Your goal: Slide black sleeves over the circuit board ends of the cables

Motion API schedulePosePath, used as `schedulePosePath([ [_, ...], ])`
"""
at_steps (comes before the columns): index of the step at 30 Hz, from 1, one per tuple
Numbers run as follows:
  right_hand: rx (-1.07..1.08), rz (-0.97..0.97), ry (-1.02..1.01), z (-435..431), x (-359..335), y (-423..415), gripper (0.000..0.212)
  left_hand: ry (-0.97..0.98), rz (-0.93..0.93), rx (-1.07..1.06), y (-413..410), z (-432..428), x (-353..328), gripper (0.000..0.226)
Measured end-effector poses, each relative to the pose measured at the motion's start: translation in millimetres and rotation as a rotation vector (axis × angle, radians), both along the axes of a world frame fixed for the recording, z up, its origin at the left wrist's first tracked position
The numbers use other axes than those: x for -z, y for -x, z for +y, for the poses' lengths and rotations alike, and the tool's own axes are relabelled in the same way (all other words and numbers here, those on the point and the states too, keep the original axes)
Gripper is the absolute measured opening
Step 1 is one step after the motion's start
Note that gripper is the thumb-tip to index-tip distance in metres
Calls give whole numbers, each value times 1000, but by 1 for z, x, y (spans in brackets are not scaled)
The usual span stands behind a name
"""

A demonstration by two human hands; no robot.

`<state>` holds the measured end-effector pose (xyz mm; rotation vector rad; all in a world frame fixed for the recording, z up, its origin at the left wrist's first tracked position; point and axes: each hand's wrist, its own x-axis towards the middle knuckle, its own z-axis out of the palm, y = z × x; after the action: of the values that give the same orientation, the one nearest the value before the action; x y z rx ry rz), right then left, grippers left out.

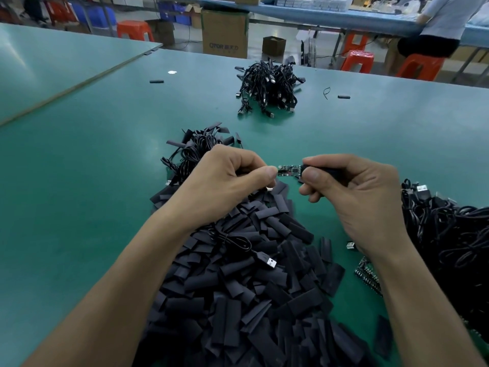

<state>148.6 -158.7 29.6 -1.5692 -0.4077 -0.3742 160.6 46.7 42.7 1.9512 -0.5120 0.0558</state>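
A small green circuit board (289, 170) is held in the air between my two hands, above the green table (92, 181). My left hand (227, 181) pinches its left end, fingers curled. My right hand (352, 197) pinches a black sleeve (321, 171) whose mouth covers the board's right end. A big heap of loose black sleeves (251, 287) lies under my forearms. One black cable with a USB plug (267, 260) lies on top of that heap.
A tangle of black cables (449, 247) with bare boards at its edge lies at the right. Sleeved cables (195, 149) lie behind my left hand. Another cable bundle (267, 86) sits farther back. A seated person (436, 25), orange stools and cardboard boxes are beyond the table.
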Motion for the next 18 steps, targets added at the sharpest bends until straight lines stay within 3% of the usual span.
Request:
schedulePosePath([
  [18,-6,26,-41,13,15,-2,12,-57,0,-27,-1,-6,4,23],
])
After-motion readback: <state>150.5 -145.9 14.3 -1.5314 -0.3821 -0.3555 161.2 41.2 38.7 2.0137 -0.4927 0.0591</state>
